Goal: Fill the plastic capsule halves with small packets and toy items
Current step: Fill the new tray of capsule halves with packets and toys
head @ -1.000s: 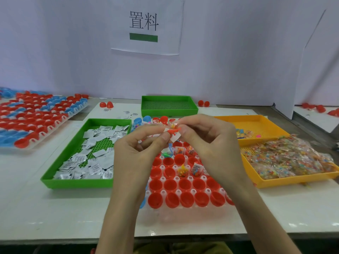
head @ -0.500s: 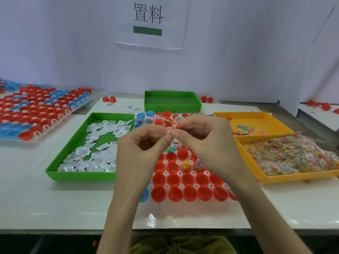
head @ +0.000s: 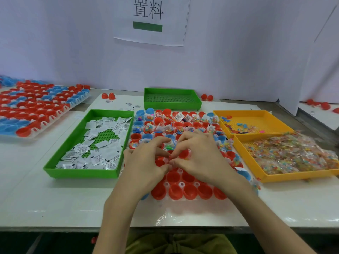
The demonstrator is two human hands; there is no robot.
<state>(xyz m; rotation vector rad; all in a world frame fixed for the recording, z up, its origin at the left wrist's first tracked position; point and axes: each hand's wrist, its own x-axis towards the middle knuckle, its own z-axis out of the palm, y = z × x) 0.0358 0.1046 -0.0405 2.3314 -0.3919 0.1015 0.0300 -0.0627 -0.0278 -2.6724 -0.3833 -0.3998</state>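
L hand [head: 146,162] & R hand [head: 200,158] meet fingertip-to-fingertip over red capsule halves [head: 176,191] near the table [head: 55,198] front edge, covering whatever's btwn them; can't tell if they grip anything.

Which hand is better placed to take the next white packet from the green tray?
Left. The left hand lies beside the green tray of white packets; the right hand is on the far side, nearer the yellow tray, and would probably have to cross over the left.

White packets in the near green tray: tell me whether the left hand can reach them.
Probably yes: the white packets lie uncovered in the green tray beside the left hand, nothing between.
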